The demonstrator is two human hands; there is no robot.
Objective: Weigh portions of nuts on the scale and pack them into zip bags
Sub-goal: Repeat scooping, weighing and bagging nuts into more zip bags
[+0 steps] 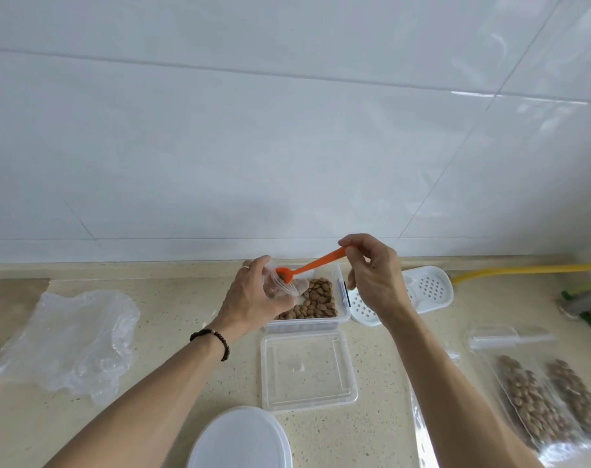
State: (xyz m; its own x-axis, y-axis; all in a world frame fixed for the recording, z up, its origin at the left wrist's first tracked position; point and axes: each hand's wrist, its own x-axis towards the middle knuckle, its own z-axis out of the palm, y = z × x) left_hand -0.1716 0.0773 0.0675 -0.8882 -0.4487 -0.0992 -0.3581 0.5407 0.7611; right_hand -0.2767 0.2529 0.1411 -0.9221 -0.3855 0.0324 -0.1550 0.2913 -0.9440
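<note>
Both hands were busy over the open container (343,317) of nuts (317,300), the left hand (255,295) pinching a small zip bag (280,288) open while the right hand (371,268) gripped the orange spoon (307,266) tipped at its mouth, where a sagging rim would likely spill nuts.

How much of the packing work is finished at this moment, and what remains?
Done: two filled bags of nuts lie at the right. In hand: the left hand holds a small zip bag open while the right hand tips the orange spoon into it. Left: the clear container still holds many nuts. No scale is visible.
</note>
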